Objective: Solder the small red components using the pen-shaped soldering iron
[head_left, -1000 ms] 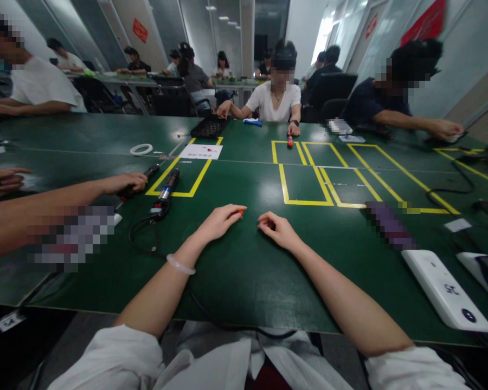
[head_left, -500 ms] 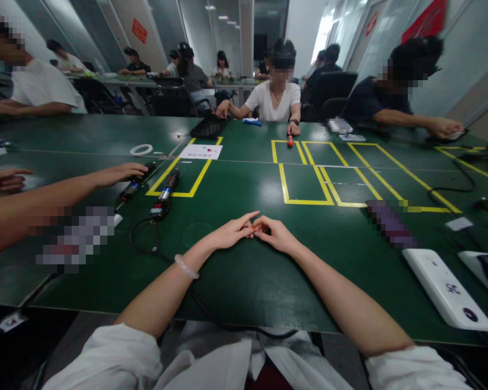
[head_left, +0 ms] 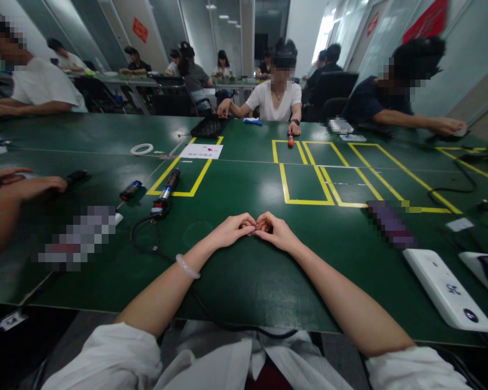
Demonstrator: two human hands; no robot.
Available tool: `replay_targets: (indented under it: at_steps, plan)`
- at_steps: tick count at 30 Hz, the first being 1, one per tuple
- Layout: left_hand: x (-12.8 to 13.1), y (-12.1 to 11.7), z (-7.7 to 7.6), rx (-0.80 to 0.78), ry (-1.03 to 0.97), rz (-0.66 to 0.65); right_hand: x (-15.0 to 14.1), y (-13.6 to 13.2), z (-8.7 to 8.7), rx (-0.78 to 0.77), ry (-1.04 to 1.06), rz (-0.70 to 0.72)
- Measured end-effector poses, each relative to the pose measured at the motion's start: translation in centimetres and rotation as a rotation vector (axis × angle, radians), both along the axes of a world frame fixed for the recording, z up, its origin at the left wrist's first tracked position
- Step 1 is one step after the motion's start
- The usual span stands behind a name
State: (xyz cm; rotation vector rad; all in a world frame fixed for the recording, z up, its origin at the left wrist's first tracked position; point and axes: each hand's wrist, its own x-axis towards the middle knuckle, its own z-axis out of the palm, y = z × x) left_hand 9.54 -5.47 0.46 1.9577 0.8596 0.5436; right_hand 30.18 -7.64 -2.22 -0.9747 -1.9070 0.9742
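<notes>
My left hand [head_left: 232, 230] and my right hand [head_left: 277, 232] meet just above the green table [head_left: 244, 287], in front of me. Their fingertips are pinched together around something small. Only a tiny glint shows between them, and the fingers hide its shape and kind. A pale bangle [head_left: 187, 266] circles my left wrist. Closest to my left hand lies a black and silver cylindrical tool with a blue band [head_left: 168, 187], its cable [head_left: 133, 238] curling toward me.
At left, a co-worker's hand [head_left: 44, 187] grips a black cylindrical piece [head_left: 76, 176]; a short blue and black cylinder [head_left: 130, 189] lies nearby. Yellow tape rectangles [head_left: 309, 202] mark the table. At right are a phone [head_left: 392, 225] and white power bank [head_left: 447, 290]. Further back sits a black tray [head_left: 209, 127].
My left fingers have curled in, and the orange-red bit seen between my hands is now hidden. The co-worker's hand at left has drawn back leftward with the black piece, leaving the blue cylinder.
</notes>
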Motion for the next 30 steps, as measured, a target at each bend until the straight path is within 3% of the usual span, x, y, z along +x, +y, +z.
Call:
replay_targets:
  at_steps: [6,14,17,30]
  plan:
    - [0.1,0.0,-0.1,-0.019,-0.022,-0.028,0.1,0.1,-0.1,-0.007,-0.022,-0.031]
    - [0.6,-0.7,0.5,0.354,0.148,0.053,0.1,0.4,-0.6,-0.097,0.047,-0.053]
    - [0.6,-0.7,0.5,0.426,0.202,0.071,0.1,0.5,-0.7,-0.106,0.057,-0.044]
    - [0.3,-0.7,0.9,0.263,0.086,0.067,0.1,0.3,-0.4,-0.039,0.042,-0.028]
